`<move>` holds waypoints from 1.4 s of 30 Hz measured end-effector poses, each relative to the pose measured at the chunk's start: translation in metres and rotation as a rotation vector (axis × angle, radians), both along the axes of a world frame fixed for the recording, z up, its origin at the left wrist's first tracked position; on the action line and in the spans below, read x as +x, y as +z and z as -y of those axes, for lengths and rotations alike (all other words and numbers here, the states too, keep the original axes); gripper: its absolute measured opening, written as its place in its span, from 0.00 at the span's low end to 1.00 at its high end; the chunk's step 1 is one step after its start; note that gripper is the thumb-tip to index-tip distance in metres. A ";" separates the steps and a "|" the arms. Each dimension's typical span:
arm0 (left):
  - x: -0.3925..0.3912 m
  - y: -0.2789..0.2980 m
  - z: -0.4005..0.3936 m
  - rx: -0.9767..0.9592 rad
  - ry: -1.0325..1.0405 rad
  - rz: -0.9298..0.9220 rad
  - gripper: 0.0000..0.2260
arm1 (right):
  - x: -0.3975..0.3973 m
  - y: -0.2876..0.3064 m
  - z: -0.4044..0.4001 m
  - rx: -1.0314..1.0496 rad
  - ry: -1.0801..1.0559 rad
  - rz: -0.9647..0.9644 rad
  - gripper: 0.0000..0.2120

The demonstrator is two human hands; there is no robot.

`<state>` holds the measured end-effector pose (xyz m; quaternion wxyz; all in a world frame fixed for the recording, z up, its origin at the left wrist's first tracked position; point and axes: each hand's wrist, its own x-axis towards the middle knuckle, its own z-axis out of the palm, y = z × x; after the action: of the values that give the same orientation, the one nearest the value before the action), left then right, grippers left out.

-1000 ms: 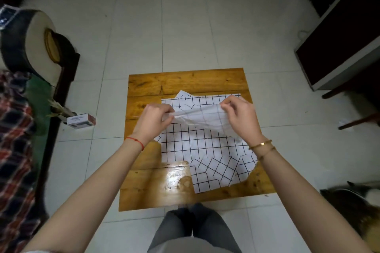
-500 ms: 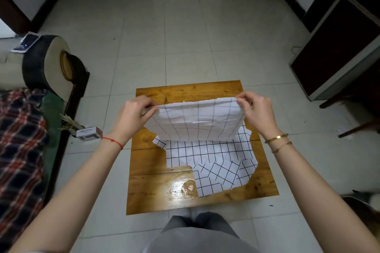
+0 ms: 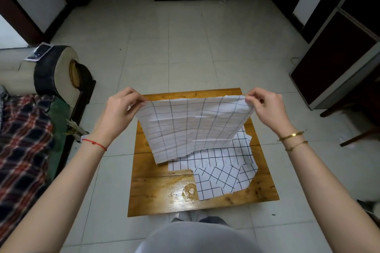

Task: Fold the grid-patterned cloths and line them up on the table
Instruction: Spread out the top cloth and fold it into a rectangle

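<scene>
Cloth (image 3: 193, 127) hangs in the air between the two hands, its top edge stretched from one pinch to the other and the rest falling below the fingers toward the table (image 3: 156, 187). The left hand (image 3: 118, 109) pinches the top left corner between thumb and curled fingers; the right hand (image 3: 265, 107) pinches the top right corner the same way. Its lower edge droops just above, perhaps brushing, the pile (image 3: 222, 172) lying under the hands.

It looks thin, light and limp: it creases sharply, sags in the middle and would collapse if one corner were let go. It should not be slippery or fragile, so a plain pinch at the corners seems enough, and the two top corners are the sensible hold for bringing edge to edge in a fold. The faint grid on the side facing the camera suggests the print shows through from the other face.

By count: one cloth is held up, and below the fingers the pile shows at least three overlapping grid pieces at different angles, though exactly how many lie there cannot be told. None is folded or lined up yet. There is one table and two hands.
</scene>
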<state>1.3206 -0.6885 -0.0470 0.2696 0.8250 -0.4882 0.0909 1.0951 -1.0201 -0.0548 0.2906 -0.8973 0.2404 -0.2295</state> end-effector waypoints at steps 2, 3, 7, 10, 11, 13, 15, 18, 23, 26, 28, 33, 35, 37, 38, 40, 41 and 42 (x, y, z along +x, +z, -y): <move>-0.002 0.005 -0.004 0.005 0.004 -0.010 0.06 | -0.005 0.005 0.001 0.035 0.022 -0.007 0.05; -0.003 0.007 -0.007 0.005 0.001 -0.019 0.07 | -0.008 0.007 0.002 0.057 0.033 -0.011 0.05; -0.010 0.017 -0.017 0.016 -0.017 -0.042 0.09 | -0.020 0.018 0.004 0.143 0.074 -0.012 0.07; -0.015 0.025 -0.023 0.019 -0.021 -0.088 0.08 | -0.026 0.026 0.008 0.222 0.130 -0.009 0.05; -0.016 0.029 -0.025 0.019 -0.019 -0.111 0.07 | -0.027 0.028 0.010 0.253 0.151 -0.005 0.05; -0.017 0.036 -0.028 0.013 -0.010 -0.174 0.06 | -0.027 0.031 0.013 0.307 0.184 0.001 0.04; -0.016 0.042 -0.028 0.006 0.004 -0.237 0.05 | -0.025 0.032 0.017 0.348 0.198 0.018 0.04; -0.011 0.044 -0.023 0.018 0.024 -0.281 0.05 | -0.018 0.031 0.021 0.359 0.205 0.017 0.03; 0.014 0.022 -0.008 0.087 0.043 -0.314 0.06 | 0.001 0.011 0.032 0.383 0.177 -0.035 0.03; 0.033 0.000 0.007 0.128 0.049 -0.326 0.06 | 0.018 -0.009 0.043 0.397 0.131 -0.082 0.03; 0.046 -0.017 0.021 0.132 0.062 -0.328 0.06 | 0.032 -0.027 0.052 0.397 0.090 -0.100 0.05; 0.079 -0.069 0.061 0.112 0.146 -0.339 0.04 | 0.074 -0.079 0.076 0.372 -0.021 -0.149 0.03; 0.089 -0.094 0.074 0.108 0.187 -0.361 0.04 | 0.088 -0.103 0.082 0.344 -0.061 -0.166 0.04; 0.098 -0.120 0.082 0.104 0.228 -0.397 0.02 | 0.097 -0.127 0.088 0.337 -0.102 -0.185 0.05; 0.099 -0.130 0.084 0.107 0.243 -0.416 0.02 | 0.100 -0.138 0.089 0.335 -0.117 -0.197 0.05; 0.103 -0.149 0.089 0.111 0.276 -0.440 0.02 | 0.106 -0.161 0.093 0.331 -0.152 -0.227 0.07; 0.102 -0.156 0.091 0.112 0.285 -0.444 0.03 | 0.108 -0.170 0.094 0.332 -0.165 -0.229 0.07; 0.101 -0.162 0.092 0.114 0.291 -0.448 0.03 | 0.109 -0.177 0.093 0.329 -0.172 -0.224 0.08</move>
<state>1.4215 -0.7807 -0.2092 0.3080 0.8999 -0.2972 -0.0836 1.2037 -1.1133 -0.2319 0.3837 -0.8339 0.3811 -0.1099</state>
